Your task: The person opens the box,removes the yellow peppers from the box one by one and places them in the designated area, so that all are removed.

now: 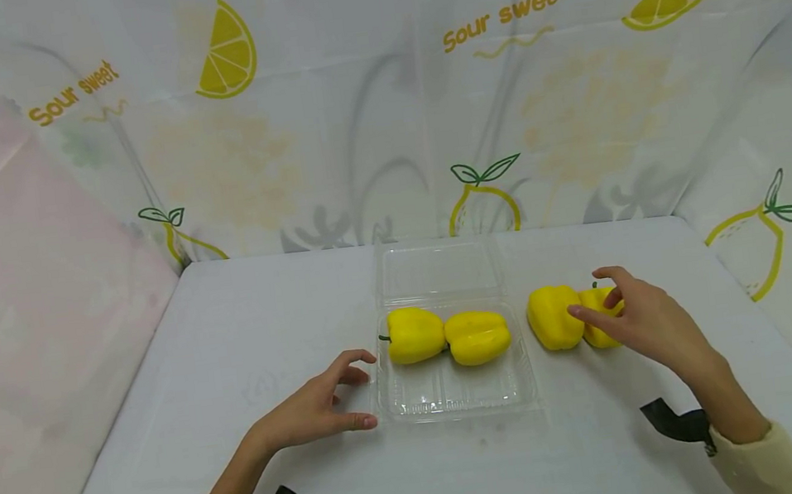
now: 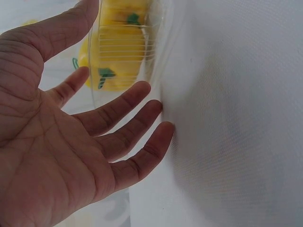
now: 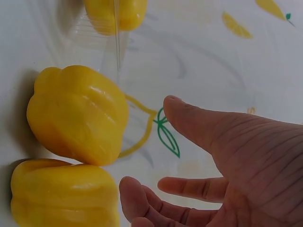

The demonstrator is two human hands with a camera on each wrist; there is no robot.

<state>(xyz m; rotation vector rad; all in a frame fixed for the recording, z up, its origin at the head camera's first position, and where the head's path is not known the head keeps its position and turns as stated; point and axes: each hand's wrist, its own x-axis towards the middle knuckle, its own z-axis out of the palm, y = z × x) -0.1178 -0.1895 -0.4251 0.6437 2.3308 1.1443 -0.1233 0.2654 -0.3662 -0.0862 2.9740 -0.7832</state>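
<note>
Looking from the head view, we see two yellow peppers (image 1: 415, 334) inside the clear container (image 1: 453, 396), and two outer peppers (image 1: 554, 320) right of it, the right hand (image 1: 648, 322) near them. From the left wrist, we find the left hand (image 2: 57, 146) just beside the container (touching or not, we cannot tell), thumb and fingers apart. From the right wrist, we see the right hand's thumb and fingers apart too, beside the outer peppers.
</note>
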